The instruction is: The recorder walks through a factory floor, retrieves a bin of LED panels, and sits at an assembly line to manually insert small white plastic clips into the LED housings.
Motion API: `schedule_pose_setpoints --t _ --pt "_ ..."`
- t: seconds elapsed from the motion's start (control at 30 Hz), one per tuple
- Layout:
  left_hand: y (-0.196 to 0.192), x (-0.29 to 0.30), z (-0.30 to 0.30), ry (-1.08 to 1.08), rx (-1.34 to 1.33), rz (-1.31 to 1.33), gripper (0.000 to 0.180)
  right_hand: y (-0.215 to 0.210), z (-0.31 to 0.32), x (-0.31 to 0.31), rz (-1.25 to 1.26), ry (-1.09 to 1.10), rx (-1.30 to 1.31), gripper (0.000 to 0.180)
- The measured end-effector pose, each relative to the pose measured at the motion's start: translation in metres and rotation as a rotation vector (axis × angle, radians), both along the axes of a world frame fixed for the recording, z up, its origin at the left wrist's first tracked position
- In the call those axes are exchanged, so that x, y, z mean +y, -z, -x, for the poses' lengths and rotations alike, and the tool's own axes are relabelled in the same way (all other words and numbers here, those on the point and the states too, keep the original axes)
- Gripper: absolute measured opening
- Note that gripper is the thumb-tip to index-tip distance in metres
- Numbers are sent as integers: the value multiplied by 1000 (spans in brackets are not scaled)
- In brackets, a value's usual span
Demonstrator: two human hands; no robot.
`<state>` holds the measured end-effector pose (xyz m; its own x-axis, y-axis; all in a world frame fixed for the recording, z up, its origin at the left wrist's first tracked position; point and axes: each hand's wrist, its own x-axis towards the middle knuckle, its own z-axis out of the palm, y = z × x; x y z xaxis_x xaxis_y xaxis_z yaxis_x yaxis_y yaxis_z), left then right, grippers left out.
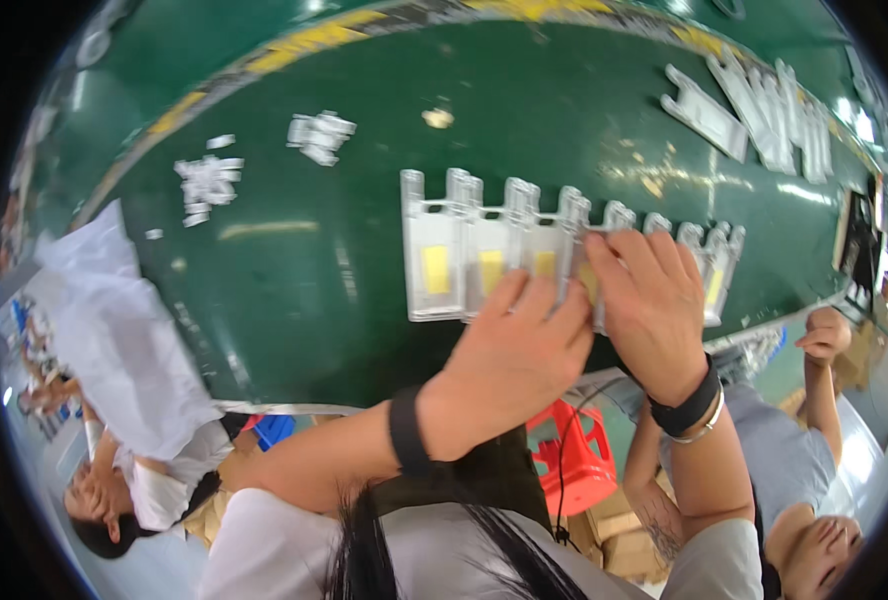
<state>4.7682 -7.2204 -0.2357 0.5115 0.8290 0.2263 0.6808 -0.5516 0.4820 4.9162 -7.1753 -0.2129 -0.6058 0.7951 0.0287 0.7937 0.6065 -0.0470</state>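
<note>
A row of clear plastic holders [429, 225] with raised prongs lies across the green table in front of me, overlapping side by side. Several carry a yellow rectangle [436, 270] on the flat part. My left hand [519, 355] reaches over the middle of the row, its fingers bent and tips drawn together at a holder; whatever is between them is hidden. Close beside it, my right hand [654, 305] is closed at the upper part of a middle holder, thumb toward the left hand. Both wrists wear black bands.
Small white pieces form two piles [319, 135] [207, 185] at the far left. More clear holders [764, 115] lie at the far right. A white plastic sheet [129, 330] hangs over the left edge. A red stool [576, 455] stands below the table. People sit on both sides.
</note>
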Motion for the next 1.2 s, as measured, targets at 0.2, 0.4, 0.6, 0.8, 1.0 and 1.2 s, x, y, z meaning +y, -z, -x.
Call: schedule_pose_setpoints --t 0.2,0.4,0.6,0.8,1.0,1.2 --pt "-12 -5 10 -9 -108 -46 24 -8 -6 -24 146 204 441 26" --pt "-38 56 111 -565 -153 31 12 -29 -17 -39 159 276 466 21" --pt "-12 83 153 -572 3 206 17 -33 -3 -39 203 215 484 26" --pt "-3 87 151 -608 -11 266 11 -31 -7 -36 214 176 453 29" --pt "-37 23 105 -589 -844 752 10 -27 7 -50 209 205 712 31" --pt "-21 -1 32 -517 -1365 1282 10 4 22 -45 106 34 794 35"
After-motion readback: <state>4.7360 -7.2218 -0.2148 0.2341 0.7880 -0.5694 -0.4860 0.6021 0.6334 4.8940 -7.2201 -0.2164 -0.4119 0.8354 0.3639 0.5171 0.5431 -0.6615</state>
